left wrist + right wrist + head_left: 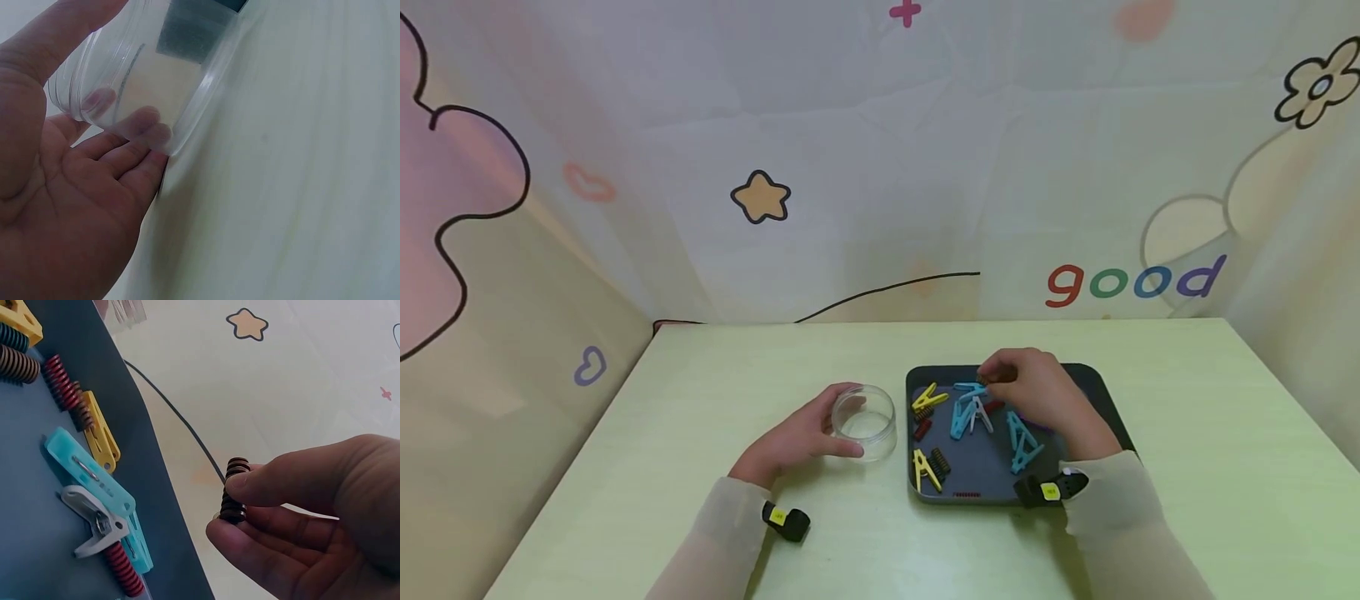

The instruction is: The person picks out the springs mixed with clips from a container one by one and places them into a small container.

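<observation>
My left hand [797,439] grips a clear round plastic jar [886,446] by its side, thumb in front and fingers behind. In the left wrist view the jar [187,87] tilts within that picture, and nothing shows inside it. Over the far part of a dark grey tray [977,471], my right hand [1041,390] pinches a dark brown coil spring [233,511] between thumb and fingers. Below it in the tray lie blue clothespins [1023,443], a white clothespin [979,412], yellow clothespins [925,468] and a red spring [124,569].
More coil springs, red [59,380] and dark [939,461], lie along the tray's left side. The tray's raised rim stands just right of the jar. A pale table [700,367] runs back to a printed cloth backdrop [880,208].
</observation>
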Tool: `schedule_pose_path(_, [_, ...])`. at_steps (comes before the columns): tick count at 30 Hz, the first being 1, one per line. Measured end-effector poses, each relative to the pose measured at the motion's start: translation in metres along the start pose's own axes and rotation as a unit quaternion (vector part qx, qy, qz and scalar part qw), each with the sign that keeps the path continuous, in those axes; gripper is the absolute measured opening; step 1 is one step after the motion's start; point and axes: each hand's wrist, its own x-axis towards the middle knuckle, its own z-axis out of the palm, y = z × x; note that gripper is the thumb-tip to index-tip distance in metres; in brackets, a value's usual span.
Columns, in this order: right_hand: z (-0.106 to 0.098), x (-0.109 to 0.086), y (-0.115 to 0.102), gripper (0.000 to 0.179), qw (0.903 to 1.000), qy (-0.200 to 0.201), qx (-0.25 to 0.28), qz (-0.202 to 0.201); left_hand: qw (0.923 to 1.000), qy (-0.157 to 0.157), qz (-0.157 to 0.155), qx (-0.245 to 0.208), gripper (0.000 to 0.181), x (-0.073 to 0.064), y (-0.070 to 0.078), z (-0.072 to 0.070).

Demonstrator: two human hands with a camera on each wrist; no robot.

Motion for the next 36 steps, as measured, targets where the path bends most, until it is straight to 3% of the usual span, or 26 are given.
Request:
schedule_pose_path(11, [0.009,-0.003,-0.011,0.02,0.9996,0.003,0.02,-0.021,0.9999,-0.006,0.008,0.009,0.083,0.002,-0.001,-0.001])
schedule_pose_path(19, [0.017,-0.003,-0.017,0.02,0.9979,0.018,-0.005,-0.063,0.9999,0.0,0.002,0.011,0.081,0.003,0.0,-0.002])
schedule_pose_path(27, [0.027,-0.003,-0.022,0.022,0.9975,0.007,-0.015,-0.068,1.0,-0.006,0.007,0.002,0.082,0.002,-0.001,0.0])
schedule_pose_path(36, [0.033,-0.004,-0.03,0.022,0.9953,0.025,-0.014,-0.093,1.0,-0.003,0.002,0.003,0.083,0.002,-0.001,0.0])
